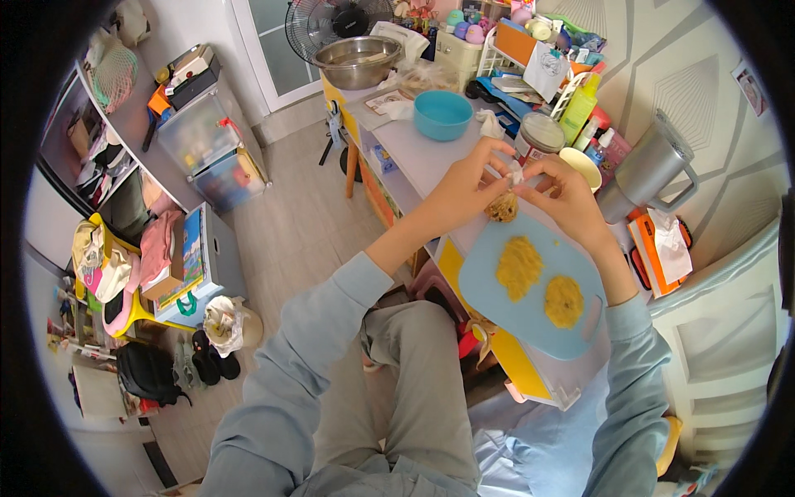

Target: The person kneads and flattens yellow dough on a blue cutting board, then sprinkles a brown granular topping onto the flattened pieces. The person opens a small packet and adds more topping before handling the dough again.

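Between them my left hand [473, 177] and my right hand [558, 196] pinch the gathered whitish neck of a small pouch [502, 209]. Its rounded bottom looks yellow-brown with dark spots; what is inside cannot be told. It hangs at the far end of a light-blue cutting board [497, 329]; whether it touches the board is unclear. Two flattened patches of yellow, mashed or dough-like food lie on the board, a longer patch [519, 267] and a rounder patch [564, 302] nearer me. Just beyond my hands stands a lidded jar [539, 136].
On the desk [428, 166] stand a teal bowl [443, 115], a steel basin [357, 61], a cream cup [581, 166] and a large grey tumbler [649, 164] with a handle. Green bottle [581, 105] and crowded racks line the wall side. A lined waste bin [248, 326] is on the floor at left.
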The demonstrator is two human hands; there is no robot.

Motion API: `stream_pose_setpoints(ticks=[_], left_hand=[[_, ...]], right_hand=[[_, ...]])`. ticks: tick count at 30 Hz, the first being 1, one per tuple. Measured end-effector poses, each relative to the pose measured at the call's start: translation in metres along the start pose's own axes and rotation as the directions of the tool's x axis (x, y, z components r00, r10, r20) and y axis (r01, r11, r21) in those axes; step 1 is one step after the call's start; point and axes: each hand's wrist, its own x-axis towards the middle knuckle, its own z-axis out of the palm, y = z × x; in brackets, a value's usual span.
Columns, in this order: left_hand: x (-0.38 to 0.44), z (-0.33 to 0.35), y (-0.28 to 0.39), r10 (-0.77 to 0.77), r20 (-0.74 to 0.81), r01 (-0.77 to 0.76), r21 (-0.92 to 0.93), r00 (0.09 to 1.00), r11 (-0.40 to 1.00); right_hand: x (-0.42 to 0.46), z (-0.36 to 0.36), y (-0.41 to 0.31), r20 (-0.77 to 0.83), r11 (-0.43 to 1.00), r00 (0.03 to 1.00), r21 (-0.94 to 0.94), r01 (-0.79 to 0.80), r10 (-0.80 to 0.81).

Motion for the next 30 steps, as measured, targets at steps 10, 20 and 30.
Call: stream_pose_setpoints(ticks=[10, 20, 30], left_hand=[[-0.006, 0.003, -0.028, -0.069, -0.184, 0.044, -0.136, 0.981, 0.990], [-0.002, 0.017, -0.032, -0.023, -0.217, 0.002, -0.098, 0.976, 0.995], [-0.008, 0.022, -0.032, 0.121, -0.313, -0.148, -0.062, 0.942, 0.987]], right_hand=[[-0.007, 0.020, 0.023, 0.020, 0.868, 0.972, 0.446, -0.218, 0.234], [-0.007, 0.026, 0.029, 0.097, 0.841, 0.981, 0.505, -0.196, 0.170], [-0.005, 0.029, 0.035, -0.074, 0.984, 0.994, 0.169, -0.061, 0.074]])
